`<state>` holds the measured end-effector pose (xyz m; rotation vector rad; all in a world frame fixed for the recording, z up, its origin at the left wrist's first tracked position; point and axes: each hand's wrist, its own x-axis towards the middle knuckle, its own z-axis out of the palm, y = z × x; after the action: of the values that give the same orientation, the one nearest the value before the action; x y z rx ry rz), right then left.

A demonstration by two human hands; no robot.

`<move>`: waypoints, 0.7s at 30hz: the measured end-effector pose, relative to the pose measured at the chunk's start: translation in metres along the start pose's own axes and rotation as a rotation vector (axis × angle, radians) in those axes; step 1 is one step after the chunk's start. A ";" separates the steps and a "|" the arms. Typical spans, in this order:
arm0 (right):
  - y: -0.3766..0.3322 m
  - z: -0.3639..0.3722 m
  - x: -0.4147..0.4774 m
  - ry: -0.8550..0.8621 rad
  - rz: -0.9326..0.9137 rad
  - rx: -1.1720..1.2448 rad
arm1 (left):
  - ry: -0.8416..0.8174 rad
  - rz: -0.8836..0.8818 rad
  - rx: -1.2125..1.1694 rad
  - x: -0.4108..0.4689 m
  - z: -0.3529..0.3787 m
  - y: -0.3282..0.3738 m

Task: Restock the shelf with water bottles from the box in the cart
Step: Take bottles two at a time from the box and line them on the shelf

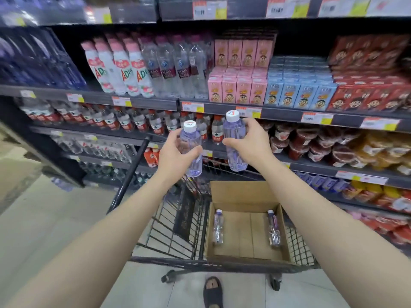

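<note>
Left hand (175, 152) grips the left bottle (196, 167), right hand (250, 142) the right bottle (237, 160) (two others (218, 227) (274, 230), apparently standing, in the box (240, 193))

Bright even light; edges blurred, wide-angle bowed.

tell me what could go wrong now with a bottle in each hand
Both hands are full: the left hand grips the left bottle, the right hand the right bottle, so neither can make room on the shelf, and the packed red-label bottles there could get knocked over. Either bottle, held above the cart, might slip and miss the box.
</note>
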<state>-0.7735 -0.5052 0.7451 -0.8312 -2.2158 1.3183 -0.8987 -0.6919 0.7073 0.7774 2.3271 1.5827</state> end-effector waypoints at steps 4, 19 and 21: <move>-0.062 -0.012 -0.028 -0.057 -0.129 0.028 | 0.117 0.027 0.002 -0.020 -0.051 0.043; -0.269 0.050 -0.082 -0.162 -0.399 0.094 | 0.437 0.068 0.028 -0.083 -0.251 0.144; -0.292 0.070 -0.086 -0.201 -0.422 0.112 | 0.500 0.086 0.053 -0.090 -0.278 0.148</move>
<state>-0.8354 -0.7156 0.9679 -0.1774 -2.2754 1.3409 -0.9066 -0.9196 0.9425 0.5432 2.7112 1.9426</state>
